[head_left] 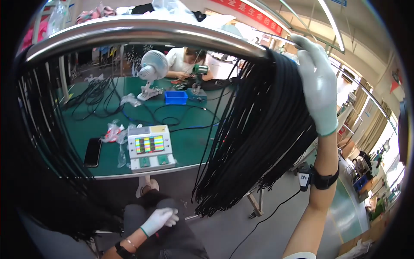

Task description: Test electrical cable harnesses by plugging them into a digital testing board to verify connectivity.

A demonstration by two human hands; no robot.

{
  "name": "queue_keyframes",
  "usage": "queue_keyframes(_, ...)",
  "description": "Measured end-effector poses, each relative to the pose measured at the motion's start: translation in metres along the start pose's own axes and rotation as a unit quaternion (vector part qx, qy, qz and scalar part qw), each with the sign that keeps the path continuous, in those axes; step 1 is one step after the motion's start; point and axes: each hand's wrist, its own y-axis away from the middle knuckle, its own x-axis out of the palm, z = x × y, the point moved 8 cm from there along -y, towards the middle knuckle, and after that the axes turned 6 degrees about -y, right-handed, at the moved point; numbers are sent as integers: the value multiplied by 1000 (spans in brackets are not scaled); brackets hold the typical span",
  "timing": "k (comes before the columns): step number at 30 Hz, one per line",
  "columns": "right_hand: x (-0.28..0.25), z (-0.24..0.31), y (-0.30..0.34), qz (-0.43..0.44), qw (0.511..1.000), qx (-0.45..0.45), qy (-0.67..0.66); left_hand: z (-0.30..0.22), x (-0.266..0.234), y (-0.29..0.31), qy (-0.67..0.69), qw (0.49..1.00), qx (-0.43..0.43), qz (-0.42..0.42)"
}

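My right hand (318, 82), in a white glove with a green cuff, is raised against the right side of a thick bundle of black cables (263, 129). Its fingers stretch upward by the end of the rail; nothing shows in its grasp. The cables hang over a shiny metal rail (151, 34), their loose ends dangling. Down on my dark-trousered thigh rests my left hand (159, 221), gloved the same way, its fingers loosely bent and apart, with nothing visible in them. Another mass of black cables (43, 142) hangs at the left.
Behind the rail, a green table (189, 151) carries a tester with a colourful screen (150, 144), a phone (92, 152), a blue bin (176, 98), a white fan (153, 69) and coiled cables (92, 96). Across it a person (183, 64) bends over work. A thin cord runs from my right wrist strap.
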Motion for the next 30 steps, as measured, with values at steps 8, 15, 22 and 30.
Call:
queue_keyframes(8, 32, 65, -1, 34, 956, -144, 253, -147, 3, 28, -76, 968, 231, -60)
queue_keyframes(15, 63, 115, -31, 77, 992, -88, 55, -216, 0, 24, -65, 883, 431, -174)
queue_keyframes(22, 108, 122, 54, -129, 977, 19, -166, -154, -3, 12, -60, 895, 410, -162)
queue_keyframes(30, 302, 154, 382, 273, 542, 585, -537, 46, -5, -22, 285, 957, -37, -44)
